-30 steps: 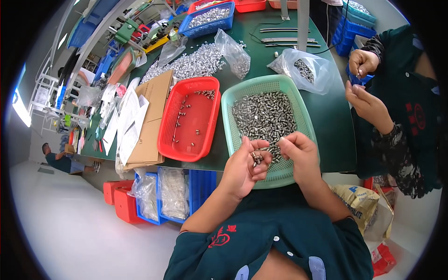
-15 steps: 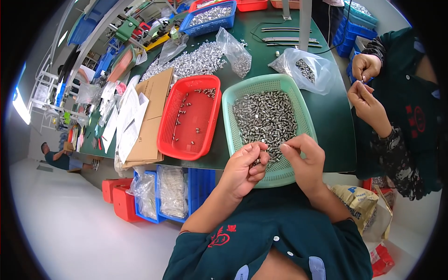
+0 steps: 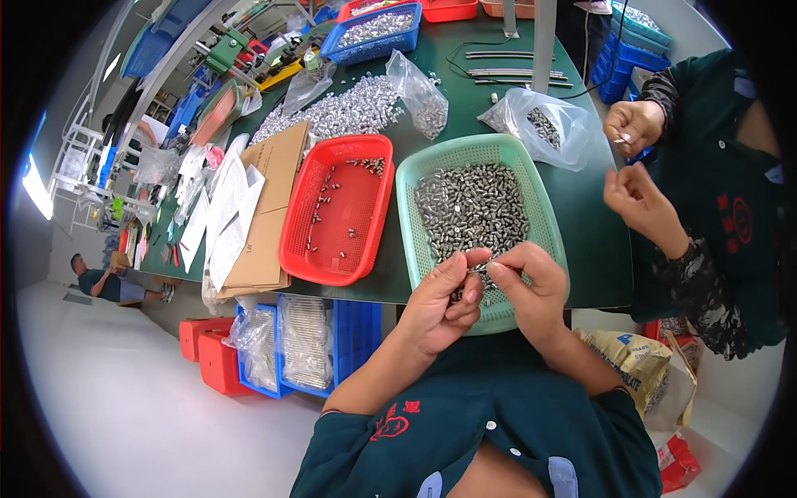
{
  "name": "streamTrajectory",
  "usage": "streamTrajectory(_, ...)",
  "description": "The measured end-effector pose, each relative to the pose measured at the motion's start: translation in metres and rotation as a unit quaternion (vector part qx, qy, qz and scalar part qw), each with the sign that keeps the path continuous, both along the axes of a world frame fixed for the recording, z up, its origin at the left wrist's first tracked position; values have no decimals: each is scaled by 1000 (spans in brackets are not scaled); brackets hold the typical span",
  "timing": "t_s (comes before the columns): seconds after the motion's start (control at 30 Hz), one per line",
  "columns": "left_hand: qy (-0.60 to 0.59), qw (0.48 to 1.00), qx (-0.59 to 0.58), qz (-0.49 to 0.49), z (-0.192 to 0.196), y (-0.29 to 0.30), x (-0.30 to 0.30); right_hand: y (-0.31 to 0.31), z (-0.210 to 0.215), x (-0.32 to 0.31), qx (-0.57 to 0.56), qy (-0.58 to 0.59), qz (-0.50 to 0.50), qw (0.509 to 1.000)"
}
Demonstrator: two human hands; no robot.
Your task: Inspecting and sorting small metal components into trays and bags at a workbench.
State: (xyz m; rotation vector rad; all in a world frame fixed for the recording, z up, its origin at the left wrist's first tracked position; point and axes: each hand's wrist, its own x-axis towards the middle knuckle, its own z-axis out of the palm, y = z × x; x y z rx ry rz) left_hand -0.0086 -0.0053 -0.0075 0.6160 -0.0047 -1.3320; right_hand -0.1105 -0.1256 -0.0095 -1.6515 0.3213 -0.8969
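Observation:
A pale green plastic basket [image 3: 540,195] in front of me holds a heap of small cylindrical metal parts [image 3: 473,199]. Over its near end, my left hand [image 3: 444,303] is closed, its thumb and forefinger pinching a small metal part [image 3: 477,267]. More of these parts show dark within its curled fingers. My right hand [image 3: 531,290] is also closed, thumb and forefinger pinched at the other end of the same small part, so the fingertips of both hands nearly meet. Left of the green basket stands a red basket [image 3: 336,220] with a few such parts scattered inside.
A heap of shiny parts [image 3: 349,104] lies behind, near a blue basket [image 3: 374,41]. Clear bags [image 3: 573,137] of parts and flattened cardboard [image 3: 264,207] flank the baskets. At the right, a co-worker's hands [image 3: 639,124] handle a small piece. A grey post [image 3: 543,50] rises from the table.
My right hand has moved left, bringing its fingertips to my left hand's, with a small metal part now showing between them. The co-worker's hands have drawn apart.

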Motion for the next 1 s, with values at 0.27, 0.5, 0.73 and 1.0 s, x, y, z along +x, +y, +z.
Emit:
streamTrajectory(0.27, 8, 1000, 27, -9, 3, -1, 3, -1, 7, 3, -198, -37, -63, 977)
streamTrajectory(0.5, -24, 1000, 14, 10, 5, -2, 2, -3, 10, -1, -202, -29, -69, 977)
streamTrajectory(0.73, -39, 999, 29, 20, 7, -3, 2, -2, 10, 0, -187, -22, -54, 981)
streamTrajectory(1.0, -135, 990, 38, 21, 7, -7, 0, -4, 14, -1, -180, -4, -45, 983)
